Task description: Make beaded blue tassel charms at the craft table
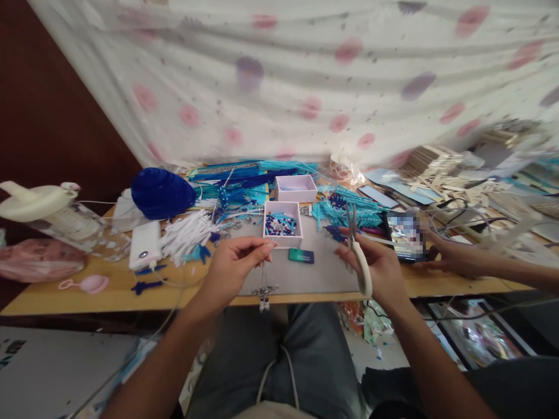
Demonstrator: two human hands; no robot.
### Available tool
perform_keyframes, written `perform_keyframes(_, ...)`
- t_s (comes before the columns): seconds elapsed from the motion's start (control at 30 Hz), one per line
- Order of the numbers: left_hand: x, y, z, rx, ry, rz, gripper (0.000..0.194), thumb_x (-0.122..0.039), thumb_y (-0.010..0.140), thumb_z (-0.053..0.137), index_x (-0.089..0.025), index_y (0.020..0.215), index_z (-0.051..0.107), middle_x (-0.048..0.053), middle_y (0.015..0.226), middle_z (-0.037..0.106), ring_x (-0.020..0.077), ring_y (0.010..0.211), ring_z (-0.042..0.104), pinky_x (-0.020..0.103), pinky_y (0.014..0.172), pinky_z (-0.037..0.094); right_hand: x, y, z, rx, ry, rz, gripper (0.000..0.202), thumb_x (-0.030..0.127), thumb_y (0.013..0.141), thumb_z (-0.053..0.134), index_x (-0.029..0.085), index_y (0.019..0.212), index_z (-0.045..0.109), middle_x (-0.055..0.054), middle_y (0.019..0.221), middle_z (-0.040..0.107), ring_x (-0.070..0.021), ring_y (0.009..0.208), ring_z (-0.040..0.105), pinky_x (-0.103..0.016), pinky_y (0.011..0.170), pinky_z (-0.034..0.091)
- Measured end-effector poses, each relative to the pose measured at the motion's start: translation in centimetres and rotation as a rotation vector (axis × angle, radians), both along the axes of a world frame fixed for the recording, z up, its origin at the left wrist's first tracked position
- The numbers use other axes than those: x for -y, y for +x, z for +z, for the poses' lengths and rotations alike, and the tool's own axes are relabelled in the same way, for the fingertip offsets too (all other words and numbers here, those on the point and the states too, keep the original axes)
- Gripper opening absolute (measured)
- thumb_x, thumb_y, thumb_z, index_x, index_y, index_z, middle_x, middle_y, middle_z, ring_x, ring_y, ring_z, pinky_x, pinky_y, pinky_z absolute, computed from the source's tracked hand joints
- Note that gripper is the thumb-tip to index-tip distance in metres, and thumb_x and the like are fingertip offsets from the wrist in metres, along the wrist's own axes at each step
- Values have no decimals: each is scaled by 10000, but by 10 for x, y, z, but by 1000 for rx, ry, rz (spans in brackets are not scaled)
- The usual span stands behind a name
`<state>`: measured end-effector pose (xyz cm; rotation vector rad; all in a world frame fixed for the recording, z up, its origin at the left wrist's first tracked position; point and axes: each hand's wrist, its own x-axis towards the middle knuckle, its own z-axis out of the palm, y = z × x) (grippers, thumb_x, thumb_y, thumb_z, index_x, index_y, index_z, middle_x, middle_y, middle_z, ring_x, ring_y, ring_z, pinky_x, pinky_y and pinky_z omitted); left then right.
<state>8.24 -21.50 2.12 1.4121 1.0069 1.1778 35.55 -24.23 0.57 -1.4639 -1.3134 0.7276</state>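
Observation:
My left hand (233,265) is closed in a pinch on a thin cord. From it hangs a beaded charm (264,291), with silvery pieces and pale and dark beads at its lower end, over the table's front edge. In my right hand (384,267) is a pair of scissors (363,272) with cream handles, blades pointing up and away from me. Between my hands, a small white box (301,227) holds blue, white and dark beads. Just in front of it lies a green-and-blue eraser-like block (301,256) on a grey mat (332,276).
Turquoise tassels (362,209) lie behind my right hand, white tassels (183,235) at left. A power bank (145,245), a blue velvet pouch (162,192) and a tilted bottle (61,215) stand left. Another person's hand (454,250) is beside a phone (406,235) at right.

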Motion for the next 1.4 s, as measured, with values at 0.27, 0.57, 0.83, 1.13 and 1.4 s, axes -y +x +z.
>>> perform_keyframes(0.27,6,4,3,-26,1,-33,219,-376,814,745,-167,757,780,25,661,688,109,595,544,219,578,447,39,-48,6,-147,-189,524,549,411,823,740,171,1311,666,-7,795,599,-141,697,539,-271,684,504)
perform_keyframes(0.57,11,5,10,-53,-23,-84,189,-346,806,746,-169,773,802,34,661,700,134,624,578,242,610,469,23,-63,9,-241,-219,592,523,410,779,798,203,1252,718,-2,760,595,-129,661,491,-268,659,489)
perform_keyframes(0.83,10,2,5,-70,-36,-104,203,-347,815,725,-163,772,798,34,669,702,132,616,571,244,600,456,23,-67,8,-278,-253,560,499,402,709,851,181,1149,769,22,649,509,-100,576,372,-235,528,382)
perform_keyframes(1.13,11,2,4,-66,-36,-112,186,-338,812,730,-170,769,797,35,684,715,135,626,585,245,608,466,23,-70,8,-260,-226,539,483,453,708,837,195,1114,789,10,634,540,-101,551,380,-236,505,379)
perform_keyframes(1.4,13,3,4,-10,-57,-117,142,-299,806,740,-174,765,793,19,669,706,116,618,573,221,601,455,25,-71,10,-244,-225,526,451,427,712,841,162,1074,795,34,584,452,-75,525,283,-218,472,298)
